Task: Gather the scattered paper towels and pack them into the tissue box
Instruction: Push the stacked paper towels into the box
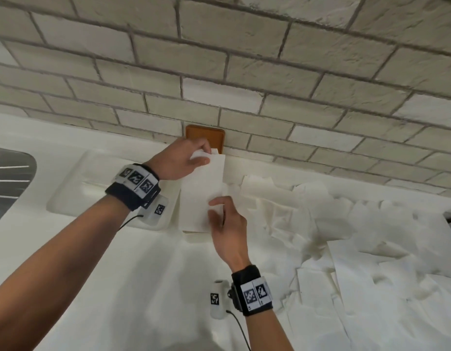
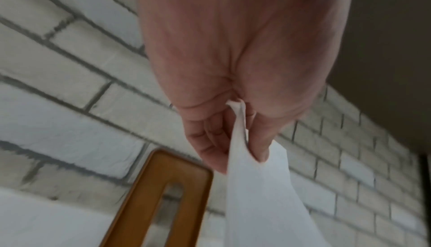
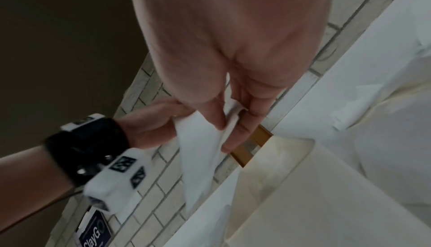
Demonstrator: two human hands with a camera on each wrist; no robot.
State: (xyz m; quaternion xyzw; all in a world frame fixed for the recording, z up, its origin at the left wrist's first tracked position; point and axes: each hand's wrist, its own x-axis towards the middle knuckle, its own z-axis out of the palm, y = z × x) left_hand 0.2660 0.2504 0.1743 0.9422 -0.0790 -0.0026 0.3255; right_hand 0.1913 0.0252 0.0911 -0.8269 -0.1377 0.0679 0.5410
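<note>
A white paper towel (image 1: 201, 193) hangs stretched between both hands above the counter. My left hand (image 1: 205, 154) pinches its far end (image 2: 261, 205) between thumb and fingers, close to the brick wall. My right hand (image 1: 215, 206) pinches the near end (image 3: 200, 158). The wooden tissue-box lid (image 1: 205, 135) with its long slot (image 2: 163, 195) leans on the wall just behind the left hand. A white, rounded open box (image 1: 67, 188) lies below and left of the towel; its cream inside (image 3: 303, 177) shows in the right wrist view. Several loose towels (image 1: 346, 236) cover the counter on the right.
The brick wall (image 1: 244, 72) runs along the back of the white counter (image 1: 143, 287). A dark surface with pale lines (image 1: 9, 178) sits at the far left edge. Cables trail from both wrist cameras.
</note>
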